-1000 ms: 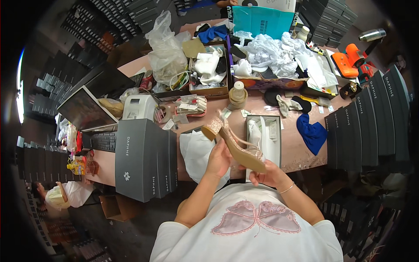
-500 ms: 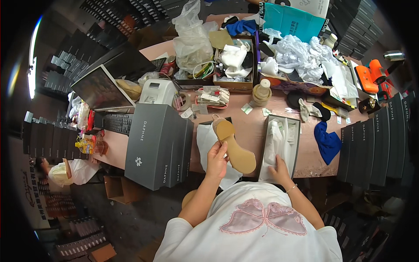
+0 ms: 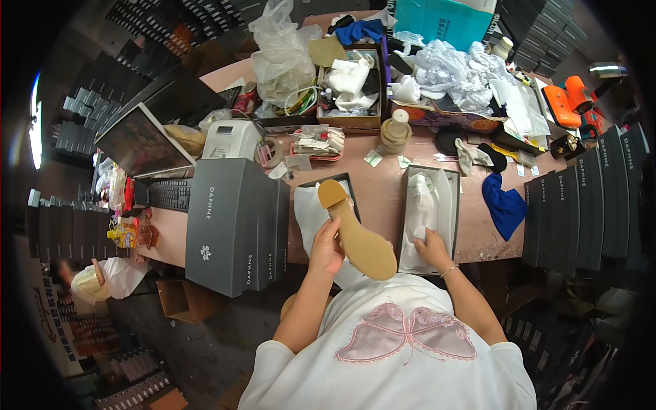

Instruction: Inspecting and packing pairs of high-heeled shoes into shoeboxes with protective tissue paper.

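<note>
Head view: left hand (image 3: 328, 251) grips a tan-soled, block-heeled sandal (image 3: 360, 240) over the pink tabletop's (image 3: 477, 239) near edge, right hand (image 3: 434, 250) touching white paper (image 3: 415, 212), grip unclear, in a grey rectangular shoebox (image 3: 458, 208), bare surface alongside.

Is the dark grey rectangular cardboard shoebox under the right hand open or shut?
Open: no lid covers the dark grey shoebox, and the crumpled white wrapping inside shows, with the right hand over it.
</note>
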Demonstrator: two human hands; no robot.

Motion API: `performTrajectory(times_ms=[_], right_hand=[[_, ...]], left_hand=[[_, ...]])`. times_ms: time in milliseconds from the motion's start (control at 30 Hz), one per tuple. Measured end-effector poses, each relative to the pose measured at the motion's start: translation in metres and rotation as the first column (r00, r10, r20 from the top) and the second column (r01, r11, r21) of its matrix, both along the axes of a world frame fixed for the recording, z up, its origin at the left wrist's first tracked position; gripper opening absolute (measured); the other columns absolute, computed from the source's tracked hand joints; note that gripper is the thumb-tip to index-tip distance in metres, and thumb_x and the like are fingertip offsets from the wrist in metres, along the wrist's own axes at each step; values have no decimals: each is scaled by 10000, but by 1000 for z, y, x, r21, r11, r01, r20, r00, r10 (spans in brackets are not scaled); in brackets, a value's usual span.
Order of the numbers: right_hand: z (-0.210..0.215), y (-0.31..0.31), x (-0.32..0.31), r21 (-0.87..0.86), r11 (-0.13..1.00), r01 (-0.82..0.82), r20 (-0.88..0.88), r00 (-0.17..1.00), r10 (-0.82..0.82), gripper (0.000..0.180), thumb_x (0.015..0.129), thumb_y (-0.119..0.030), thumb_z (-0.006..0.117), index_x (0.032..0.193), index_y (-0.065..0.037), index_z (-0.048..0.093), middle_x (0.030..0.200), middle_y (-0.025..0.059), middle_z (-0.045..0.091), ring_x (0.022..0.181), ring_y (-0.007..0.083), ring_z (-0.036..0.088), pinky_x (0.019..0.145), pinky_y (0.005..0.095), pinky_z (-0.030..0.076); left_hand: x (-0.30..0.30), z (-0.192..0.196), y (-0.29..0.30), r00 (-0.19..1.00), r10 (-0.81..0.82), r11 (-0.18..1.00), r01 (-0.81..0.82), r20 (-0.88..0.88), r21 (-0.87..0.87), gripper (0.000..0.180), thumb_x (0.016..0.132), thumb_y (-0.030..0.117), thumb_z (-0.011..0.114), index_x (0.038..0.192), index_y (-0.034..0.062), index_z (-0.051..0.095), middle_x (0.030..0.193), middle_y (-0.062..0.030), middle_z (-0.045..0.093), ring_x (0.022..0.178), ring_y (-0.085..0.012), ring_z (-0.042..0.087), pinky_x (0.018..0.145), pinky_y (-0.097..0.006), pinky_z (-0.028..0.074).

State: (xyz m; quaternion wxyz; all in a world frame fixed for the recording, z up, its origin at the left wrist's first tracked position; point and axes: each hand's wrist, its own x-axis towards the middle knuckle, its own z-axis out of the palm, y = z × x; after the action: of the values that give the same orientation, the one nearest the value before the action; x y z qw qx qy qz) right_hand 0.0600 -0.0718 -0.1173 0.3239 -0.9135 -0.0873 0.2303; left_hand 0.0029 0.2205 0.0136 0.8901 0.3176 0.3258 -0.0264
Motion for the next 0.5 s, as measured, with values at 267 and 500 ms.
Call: performTrajectory(times_ms=[267,500], right_hand=[[112,-58,44,291,901,321,-15,943,-331,342,831,-178,664,1097,32,616,1003,197,635,890,311,631,772,391,501],[41,-190,143,-164,932,324,398,886,-238,654,791,-169,700,1374,-97,412,1321,231,468,1176,405,477,994,444,397]], left_hand=[[-13,7,-59,987,-60,924,111,149,-365,451,847,326,485,1185,30,525,1181,-141,592,987,-270,617,959,-429,478],[11,13,-81,985,-162,843,170,61,-510,492,832,385,463,1136,5,537,974,-113,589,752,-217,540,681,-361,477]])
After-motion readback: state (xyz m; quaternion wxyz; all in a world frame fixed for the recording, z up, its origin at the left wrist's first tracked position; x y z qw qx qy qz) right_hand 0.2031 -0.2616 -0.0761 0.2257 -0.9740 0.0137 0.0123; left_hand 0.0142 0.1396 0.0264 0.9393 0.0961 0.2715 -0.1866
